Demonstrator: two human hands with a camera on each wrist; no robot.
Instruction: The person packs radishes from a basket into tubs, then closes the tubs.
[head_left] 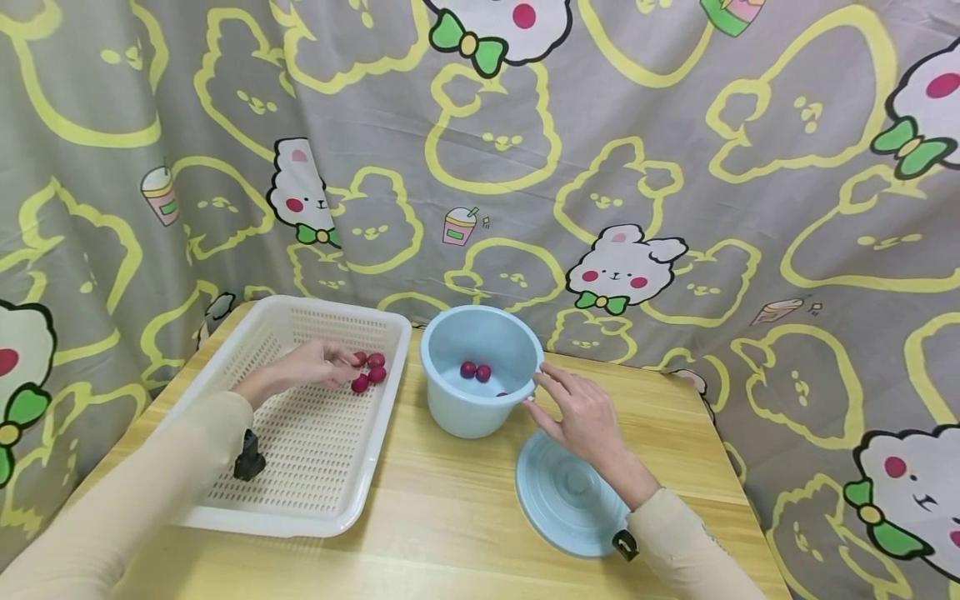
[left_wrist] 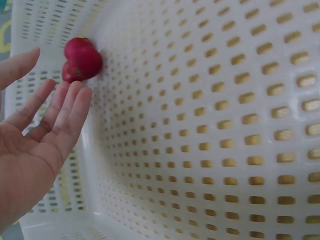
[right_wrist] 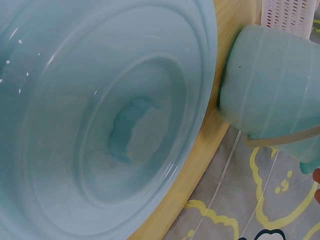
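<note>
In the head view my left hand (head_left: 318, 363) reaches into a white plastic basket (head_left: 384, 437), beside several round, dark red fruits (head_left: 377, 375). The left wrist view shows its fingers extended, thumb apart, nothing between them, close to the red fruits (left_wrist: 85, 61). My right hand (head_left: 588, 412) holds the right rim of a light blue bucket (head_left: 468, 414), thumb and fingers at its side lug. Inside the bucket lie two red fruits (head_left: 483, 373) and the visible edge of another. Only fingertips of the right hand appear at the right wrist view's edge, near the bucket (right_wrist: 270, 80).
A round light blue lid (head_left: 543, 508) with a central knob lies on the wooden table (head_left: 427, 517), below my right hand. The bucket stands right of the basket. Behind the table hangs a grey patterned curtain (head_left: 510, 200).
</note>
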